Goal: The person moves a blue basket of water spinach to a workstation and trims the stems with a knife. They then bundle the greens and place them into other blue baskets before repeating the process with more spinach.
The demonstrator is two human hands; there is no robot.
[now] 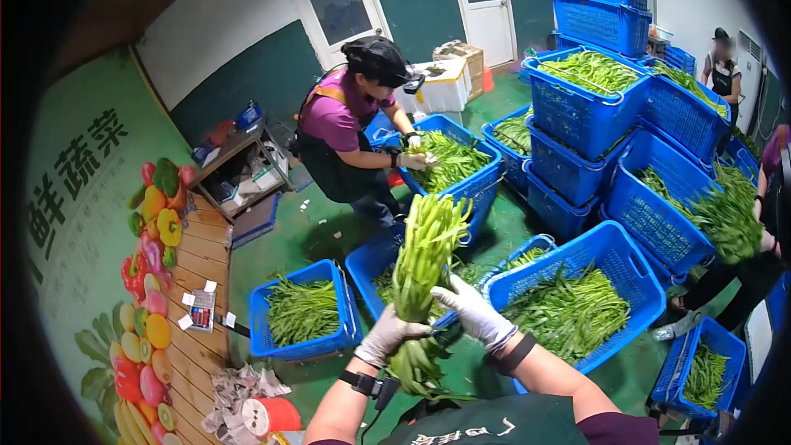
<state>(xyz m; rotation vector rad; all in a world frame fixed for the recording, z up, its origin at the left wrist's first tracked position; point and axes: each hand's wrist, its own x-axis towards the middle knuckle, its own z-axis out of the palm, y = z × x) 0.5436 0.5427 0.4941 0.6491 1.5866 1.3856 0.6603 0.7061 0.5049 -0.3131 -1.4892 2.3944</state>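
A thick bunch of long-stemmed leafy greens (424, 259) stands upright in front of me, pale stem ends up and leaves hanging down. My left hand (390, 336), in a white glove, is wrapped round its lower middle. On the other side my right hand (476, 313), gloved too, presses its fingers against the stems. To the right of my hands is a large blue basket (638, 280) with more greens (568, 309) inside. Just behind the bunch, another blue basket (362, 264) is partly hidden.
Left of me sits a small blue basket of greens (305, 309). Across from me a co-worker (346, 128) handles greens over a blue basket (486, 185). Stacked blue baskets (581, 107) rise at the right. Another person's hand holds greens (729, 214) at far right. A red-and-white roll (272, 418) lies bottom left.
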